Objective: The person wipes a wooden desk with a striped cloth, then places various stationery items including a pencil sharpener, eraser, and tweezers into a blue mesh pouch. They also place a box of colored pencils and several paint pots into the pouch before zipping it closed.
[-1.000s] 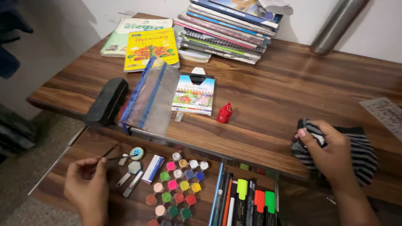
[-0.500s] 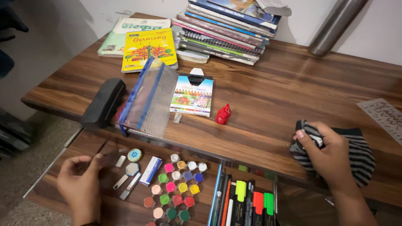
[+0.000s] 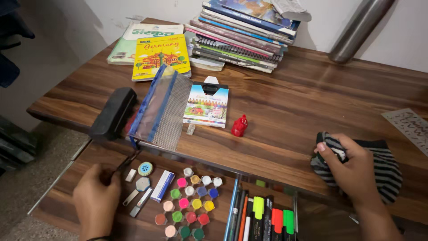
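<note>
My left hand (image 3: 96,198) is over the left part of an open wooden drawer (image 3: 67,178), fingers closed on a thin dark tool (image 3: 127,161) whose tip points toward the desk edge. Just right of it lie small erasers and sharpeners (image 3: 141,176), a small blue-and-white box (image 3: 162,185) and several coloured paint pots (image 3: 189,201). My right hand (image 3: 352,167) rests on the wooden desk (image 3: 285,102), gripping a bunched black-and-white striped cloth (image 3: 388,172).
On the desk lie a blue mesh pouch (image 3: 160,107), a black duster (image 3: 113,114), a coloured-pencil box (image 3: 206,102), a red figurine (image 3: 239,126), a yellow book (image 3: 161,53), a book stack (image 3: 240,31), a metal cylinder (image 3: 359,29) and a stencil (image 3: 410,125). Markers and pens (image 3: 267,218) fill the drawer's right side.
My left hand drew back to the left, then came right again and turned; the dark tool now points up toward the desk edge. My right hand kept hold of the cloth.
</note>
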